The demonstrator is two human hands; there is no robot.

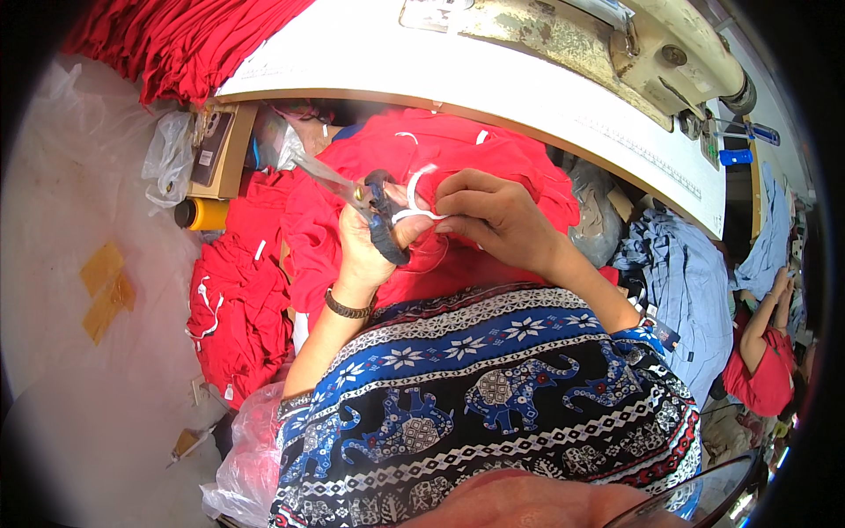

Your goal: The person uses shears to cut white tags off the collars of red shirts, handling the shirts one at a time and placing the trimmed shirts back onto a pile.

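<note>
A white table (370, 57) sweeps from 11 to nearly 3 o'clock, above red cloth (515, 154) bunched at 12 o'clock. A worn sewing machine (585, 44) sits at 1 o'clock. At 2 o'clock, a worker's right hand (500, 216) pinches white cord (414, 189) between bent fingers; at 10 o'clock, the left hand (363, 245) curls closed around dark-handled scissors (378, 216), blades toward 10 o'clock. The cord loops at 12 o'clock, between both hands.
</note>
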